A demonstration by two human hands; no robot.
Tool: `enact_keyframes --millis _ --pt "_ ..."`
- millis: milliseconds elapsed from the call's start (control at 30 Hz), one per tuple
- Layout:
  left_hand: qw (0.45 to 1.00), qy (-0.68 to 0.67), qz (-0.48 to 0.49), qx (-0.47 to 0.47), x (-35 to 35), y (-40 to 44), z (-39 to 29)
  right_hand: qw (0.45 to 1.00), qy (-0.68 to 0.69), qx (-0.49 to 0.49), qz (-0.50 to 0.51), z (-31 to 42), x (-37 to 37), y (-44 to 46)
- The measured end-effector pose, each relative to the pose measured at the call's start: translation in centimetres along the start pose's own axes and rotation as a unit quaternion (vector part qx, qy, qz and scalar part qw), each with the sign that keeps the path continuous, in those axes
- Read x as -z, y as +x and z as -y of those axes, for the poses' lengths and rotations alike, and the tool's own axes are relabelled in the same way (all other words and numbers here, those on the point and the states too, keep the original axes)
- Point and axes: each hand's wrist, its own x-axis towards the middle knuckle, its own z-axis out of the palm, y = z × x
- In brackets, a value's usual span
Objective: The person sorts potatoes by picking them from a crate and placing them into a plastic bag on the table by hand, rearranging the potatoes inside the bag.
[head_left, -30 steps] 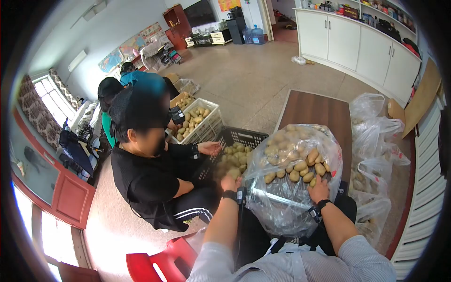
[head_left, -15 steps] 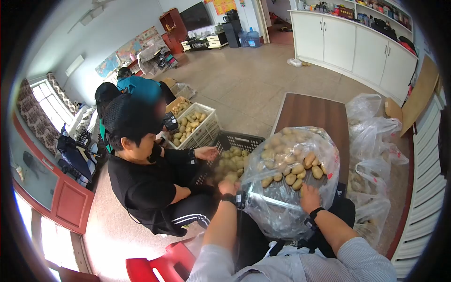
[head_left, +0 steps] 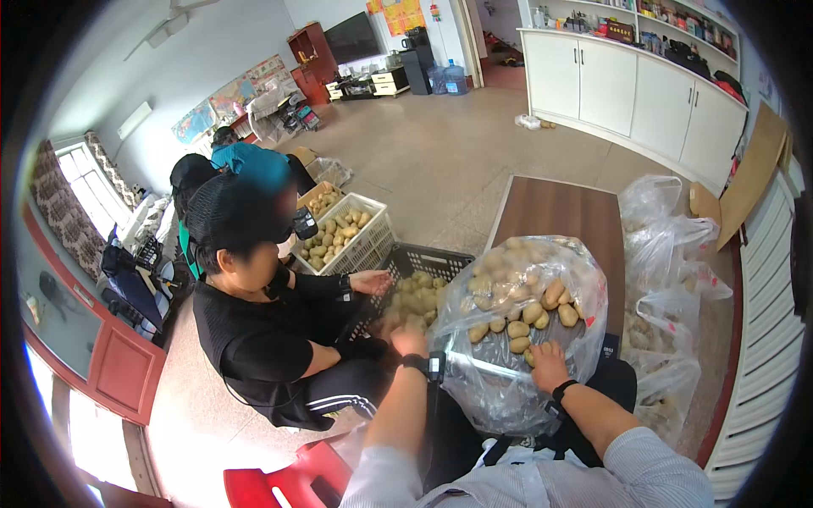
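In the head view, a clear plastic bag (head_left: 474, 398) of potatoes lies open in front of me. Loose potatoes (head_left: 533, 313) spread through its upper part. My right hand (head_left: 550, 366) is inside the bag's opening, its fingers bent around one potato (head_left: 530, 357) that shows at their left side. My left hand (head_left: 410, 340) reaches past the bag to the near side of a dark plastic crate (head_left: 434, 252), which also contains potatoes. Its fingers are blurred, so whether they hold anything is unclear.
A co-worker in black (head_left: 254, 339) sits at the left, one hand (head_left: 371, 282) over the dark crate. Behind it stands a white crate (head_left: 373, 229) of potatoes. A brown tabletop (head_left: 559, 207) lies beyond the bag. Filled plastic bags (head_left: 669, 296) line the right; a red chair (head_left: 296, 478) is below.
My right hand has shifted left and slightly toward me, with a potato now showing beside its fingers. My left hand has moved a little left over the crate's edge.
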Motion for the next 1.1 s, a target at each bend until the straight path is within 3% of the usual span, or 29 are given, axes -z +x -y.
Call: enact_keyframes --millis 67,100,167,300,433,500,600,833,900,967,1033,1100 --pt "0.978 0.131 -0.028 -0.16 -0.8 0.7 1.0 1.0 0.004 0.001 -0.007 -0.4 -0.6 0.3" --pt "0.978 0.13 -0.029 -0.162 -0.9 1.0 1.4 1.0 0.009 0.0 -0.013 -0.6 -0.9 0.3" --pt "0.97 0.174 0.063 -0.157 -1.7 -1.9 -0.5 0.999 0.031 -0.005 -0.016 -0.8 -0.9 0.2" --pt "0.972 0.148 0.104 -0.152 -3.3 -7.8 -2.9 0.996 0.087 -0.017 -0.029 -1.4 -1.5 0.5" --pt "0.955 0.164 0.218 -0.119 -3.7 -8.6 -1.9 0.991 0.11 0.007 -0.079 -2.1 -2.5 0.9" --pt "0.952 0.182 0.226 -0.1 -4.2 -9.6 -1.5 0.987 0.13 -0.013 -0.096 -2.2 -2.7 1.0" --pt "0.91 0.267 0.307 -0.08 -4.7 -11.3 -1.5 0.971 0.207 -0.044 -0.11 -1.7 -1.4 1.6" --pt "0.865 0.324 0.381 -0.047 -5.2 -12.7 -0.5 0.954 0.231 -0.039 -0.187 0.7 1.1 3.0" --pt "0.855 0.34 0.39 -0.03 -5.4 -13.0 -0.5 0.932 0.339 -0.106 -0.069 2.6 2.5 3.1" --pt "0.853 0.336 0.399 -0.009 -5.7 -13.8 -1.1 0.934 0.337 -0.07 -0.09 3.8 2.3 3.4" --pt "0.852 0.332 0.406 0.011 -5.8 -14.5 -1.8 0.905 0.413 -0.086 0.058 5.4 3.0 3.4" --pt "0.822 0.31 0.464 0.112 -5.8 -15.1 -2.8 0.899 0.436 -0.033 0.041 5.6 1.4 3.6"
